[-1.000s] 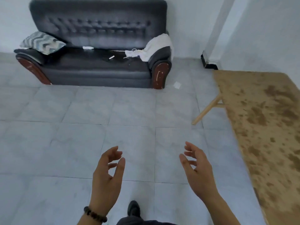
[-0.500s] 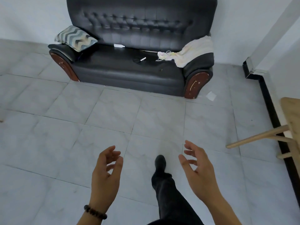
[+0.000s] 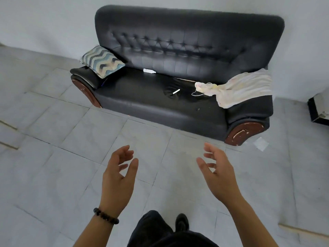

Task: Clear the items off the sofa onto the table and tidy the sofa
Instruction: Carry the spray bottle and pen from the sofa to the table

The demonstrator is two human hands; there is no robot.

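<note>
Though empty, hands well short of sofa

Sofa now nearer, more central

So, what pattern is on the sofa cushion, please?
The square fabric cushion has blue, grey and cream zigzag chevrons; head view.

No readable text, label, brand or number anywhere in view.
</note>
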